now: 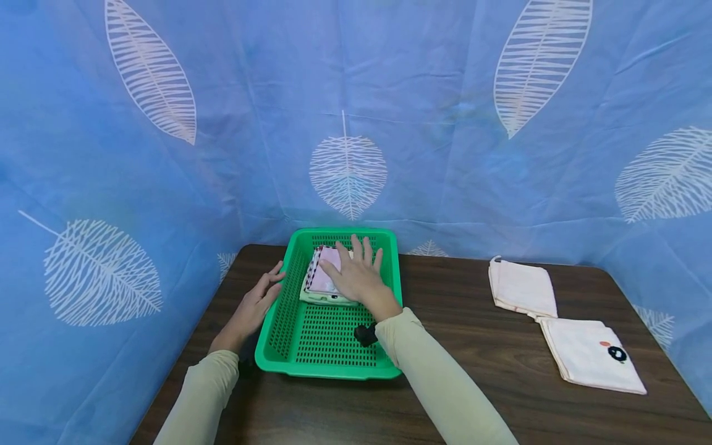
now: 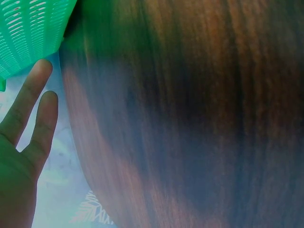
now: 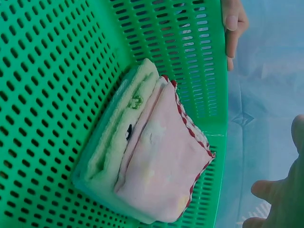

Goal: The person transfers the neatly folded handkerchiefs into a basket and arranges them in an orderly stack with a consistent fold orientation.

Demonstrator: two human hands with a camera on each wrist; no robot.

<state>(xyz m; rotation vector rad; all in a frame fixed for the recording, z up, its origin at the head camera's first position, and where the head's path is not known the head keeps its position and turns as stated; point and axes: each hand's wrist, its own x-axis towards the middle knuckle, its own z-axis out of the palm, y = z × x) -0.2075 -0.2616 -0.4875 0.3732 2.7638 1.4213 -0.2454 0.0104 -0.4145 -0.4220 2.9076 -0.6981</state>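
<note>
A green plastic basket (image 1: 328,371) stands on the table, with a stack of folded cloths in its far part. On top lies a pink cloth (image 3: 161,156) with a red-and-white checked edge, over a pale green towel (image 3: 107,159). My right hand (image 1: 358,275) is spread over the stack, fingers straight and pinching nothing; whether the palm touches the cloth cannot be told. My left hand (image 1: 253,306) is at the basket's left side, its loosely extended fingers against or just beside the rim.
Two folded white cloths lie at the table's right, one farther back (image 1: 523,287) and one nearer (image 1: 592,355) with a black and orange motif. A blue curtain (image 1: 250,154) with white leaf prints hangs behind the dark wooden table (image 1: 461,321).
</note>
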